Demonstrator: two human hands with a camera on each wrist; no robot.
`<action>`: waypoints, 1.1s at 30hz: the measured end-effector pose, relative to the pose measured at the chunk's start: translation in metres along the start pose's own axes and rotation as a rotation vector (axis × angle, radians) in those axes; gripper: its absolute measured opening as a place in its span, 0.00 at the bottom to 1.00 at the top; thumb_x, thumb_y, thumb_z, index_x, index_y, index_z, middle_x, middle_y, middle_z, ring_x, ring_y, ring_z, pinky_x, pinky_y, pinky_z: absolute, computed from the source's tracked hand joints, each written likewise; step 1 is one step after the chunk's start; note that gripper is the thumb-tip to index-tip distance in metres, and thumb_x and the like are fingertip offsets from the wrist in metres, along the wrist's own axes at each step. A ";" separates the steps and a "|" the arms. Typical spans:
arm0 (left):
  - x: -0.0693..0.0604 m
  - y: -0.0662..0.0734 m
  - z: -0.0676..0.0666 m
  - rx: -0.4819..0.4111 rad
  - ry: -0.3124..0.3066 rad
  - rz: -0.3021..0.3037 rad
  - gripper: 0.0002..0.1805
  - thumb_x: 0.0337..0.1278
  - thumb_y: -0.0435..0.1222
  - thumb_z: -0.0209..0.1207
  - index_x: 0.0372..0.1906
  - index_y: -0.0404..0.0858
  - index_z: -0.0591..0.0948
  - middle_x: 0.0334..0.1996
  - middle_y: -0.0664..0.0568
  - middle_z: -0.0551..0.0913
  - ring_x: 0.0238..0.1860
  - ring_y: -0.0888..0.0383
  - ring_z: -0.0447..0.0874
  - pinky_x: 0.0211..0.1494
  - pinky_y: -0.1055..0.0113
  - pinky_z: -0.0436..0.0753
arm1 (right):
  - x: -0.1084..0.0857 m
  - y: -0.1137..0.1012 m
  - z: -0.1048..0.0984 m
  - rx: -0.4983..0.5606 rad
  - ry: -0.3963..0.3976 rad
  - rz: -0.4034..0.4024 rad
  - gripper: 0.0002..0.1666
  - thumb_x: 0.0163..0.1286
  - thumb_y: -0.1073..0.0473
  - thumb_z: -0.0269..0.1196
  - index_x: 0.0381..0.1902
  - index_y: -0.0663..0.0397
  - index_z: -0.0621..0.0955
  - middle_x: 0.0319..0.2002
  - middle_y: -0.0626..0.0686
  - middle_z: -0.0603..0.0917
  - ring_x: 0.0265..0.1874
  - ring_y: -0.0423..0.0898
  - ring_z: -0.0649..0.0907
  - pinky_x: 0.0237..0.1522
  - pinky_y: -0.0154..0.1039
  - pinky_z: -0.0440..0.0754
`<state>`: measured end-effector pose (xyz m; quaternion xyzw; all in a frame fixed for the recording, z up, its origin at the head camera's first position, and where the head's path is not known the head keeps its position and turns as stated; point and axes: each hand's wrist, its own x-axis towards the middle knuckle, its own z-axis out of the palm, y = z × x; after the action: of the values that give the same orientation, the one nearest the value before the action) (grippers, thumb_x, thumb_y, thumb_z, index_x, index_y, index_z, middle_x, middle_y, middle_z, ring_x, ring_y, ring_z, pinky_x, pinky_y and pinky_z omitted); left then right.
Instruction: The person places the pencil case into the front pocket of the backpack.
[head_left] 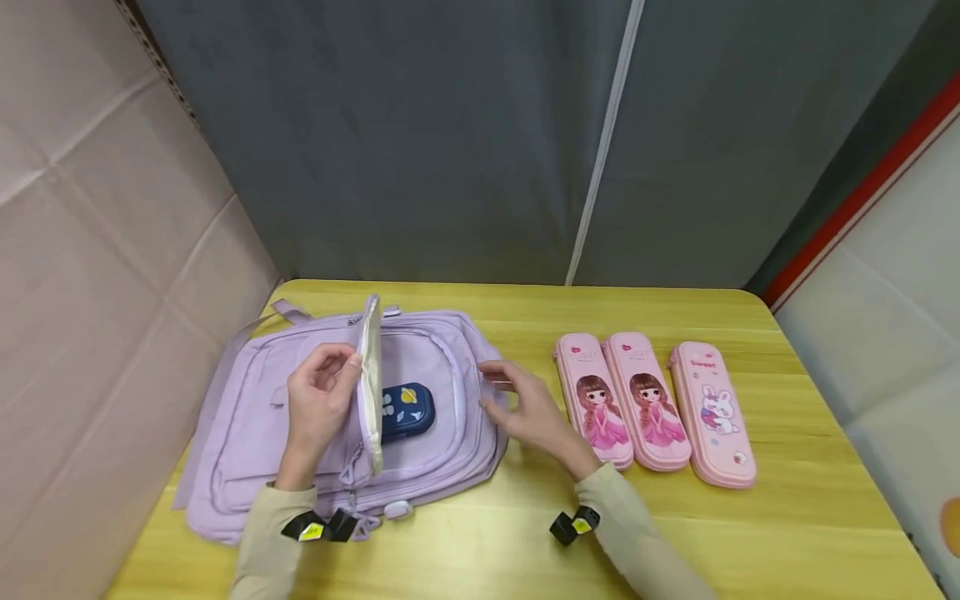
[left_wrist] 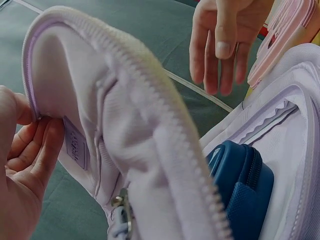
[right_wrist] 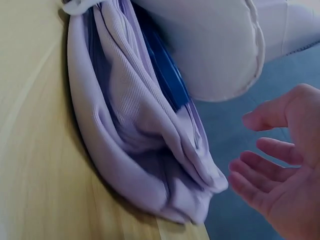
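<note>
A light purple backpack [head_left: 255,417] lies flat on the table, its front pocket flap [head_left: 371,383] raised upright. My left hand [head_left: 318,404] pinches the edge of that flap between thumb and fingers; the left wrist view shows the same grip by the left hand [left_wrist: 30,150]. Inside the pocket rests a dark blue case [head_left: 408,410] with a planet picture, partly hidden by the flap. My right hand [head_left: 532,412] hovers by the backpack's right edge, fingers apart and relaxed, holding nothing. In the right wrist view, the right hand [right_wrist: 285,170] is beside the pocket's end.
Right of the backpack, two pink cases with a doll picture [head_left: 596,400] [head_left: 648,400] lie side by side, and a pink case with a rabbit [head_left: 716,417] lies further right. The yellow table [head_left: 480,550] meets a grey curtain [head_left: 420,167] behind.
</note>
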<state>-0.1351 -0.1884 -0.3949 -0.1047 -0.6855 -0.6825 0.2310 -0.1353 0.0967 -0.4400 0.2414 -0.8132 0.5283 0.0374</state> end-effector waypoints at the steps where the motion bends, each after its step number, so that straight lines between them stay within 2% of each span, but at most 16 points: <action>1: 0.000 0.000 0.000 0.003 0.001 -0.003 0.07 0.60 0.17 0.58 0.40 0.13 0.76 0.32 0.58 0.84 0.38 0.68 0.85 0.45 0.79 0.85 | -0.002 0.001 -0.004 -0.011 0.010 0.002 0.29 0.63 0.70 0.68 0.62 0.67 0.75 0.60 0.65 0.81 0.59 0.59 0.82 0.62 0.53 0.82; 5: 0.000 -0.001 0.001 0.015 0.006 -0.011 0.07 0.60 0.18 0.58 0.40 0.14 0.77 0.33 0.58 0.84 0.40 0.68 0.86 0.46 0.79 0.85 | -0.009 0.006 -0.016 -0.083 0.068 -0.001 0.28 0.63 0.69 0.69 0.61 0.67 0.76 0.60 0.64 0.81 0.58 0.60 0.83 0.62 0.55 0.82; 9: -0.001 -0.001 0.000 0.010 0.003 -0.009 0.07 0.60 0.18 0.58 0.40 0.14 0.76 0.33 0.57 0.84 0.40 0.67 0.86 0.46 0.79 0.85 | -0.018 0.011 -0.028 -0.209 0.126 0.009 0.30 0.61 0.66 0.71 0.60 0.66 0.77 0.59 0.63 0.81 0.58 0.60 0.82 0.63 0.55 0.81; 15: -0.001 0.000 0.001 0.006 0.008 -0.012 0.05 0.60 0.18 0.58 0.39 0.15 0.77 0.32 0.58 0.84 0.39 0.67 0.86 0.45 0.79 0.85 | -0.036 0.015 -0.043 -0.381 0.120 0.108 0.37 0.61 0.59 0.72 0.66 0.63 0.74 0.64 0.65 0.75 0.66 0.63 0.73 0.71 0.62 0.69; 17: -0.001 0.000 0.001 0.013 0.010 -0.015 0.05 0.61 0.18 0.58 0.39 0.16 0.77 0.32 0.58 0.84 0.39 0.67 0.86 0.45 0.79 0.85 | -0.040 0.016 -0.047 -0.406 0.127 0.128 0.38 0.61 0.59 0.72 0.67 0.63 0.73 0.66 0.67 0.72 0.67 0.64 0.71 0.72 0.64 0.66; 25: -0.002 -0.001 0.001 0.033 0.008 -0.030 0.07 0.61 0.18 0.58 0.41 0.15 0.77 0.32 0.57 0.83 0.39 0.67 0.86 0.46 0.78 0.86 | -0.051 0.024 -0.056 -0.464 0.193 0.169 0.39 0.57 0.62 0.72 0.66 0.65 0.73 0.64 0.71 0.70 0.64 0.68 0.71 0.68 0.67 0.69; 33: -0.002 -0.002 0.002 0.032 0.011 -0.027 0.07 0.61 0.19 0.59 0.40 0.15 0.77 0.32 0.58 0.83 0.39 0.67 0.86 0.45 0.79 0.85 | -0.063 0.019 -0.061 -0.561 0.159 0.333 0.44 0.57 0.62 0.72 0.69 0.70 0.67 0.66 0.78 0.64 0.67 0.75 0.65 0.69 0.72 0.64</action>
<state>-0.1347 -0.1867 -0.3979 -0.0878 -0.6963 -0.6752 0.2271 -0.0997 0.1793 -0.4493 0.0435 -0.9497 0.2999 0.0786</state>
